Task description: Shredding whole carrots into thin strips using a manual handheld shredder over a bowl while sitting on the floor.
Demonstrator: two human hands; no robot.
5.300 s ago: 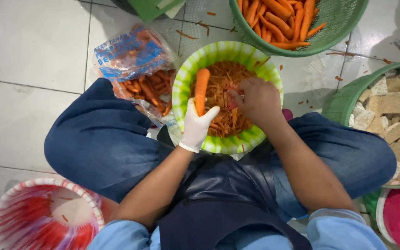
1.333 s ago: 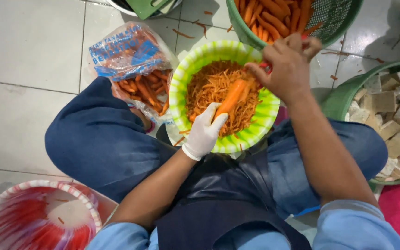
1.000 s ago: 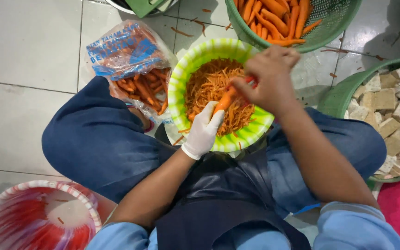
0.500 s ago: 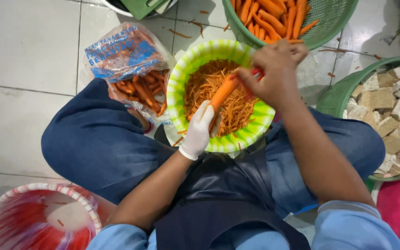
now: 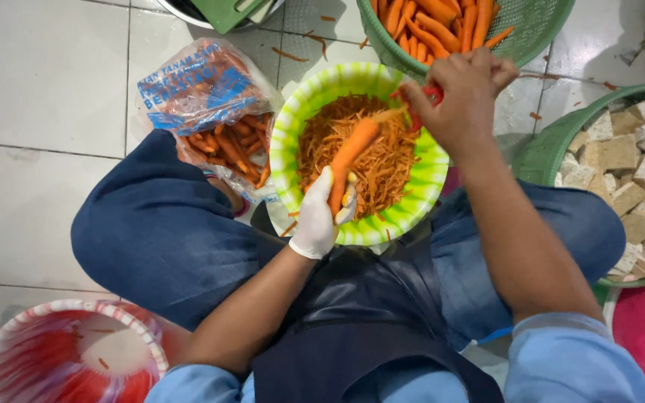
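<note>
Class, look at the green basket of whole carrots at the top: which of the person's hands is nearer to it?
Right. The right hand is just below the green basket rim; the gloved left hand holds a carrot over the striped bowl, farther away.

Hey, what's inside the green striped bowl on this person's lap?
The green striped bowl holds a heap of carrot shreds. The left hand holds a carrot over it. The bowl's bottom is covered by the shreds.
</note>
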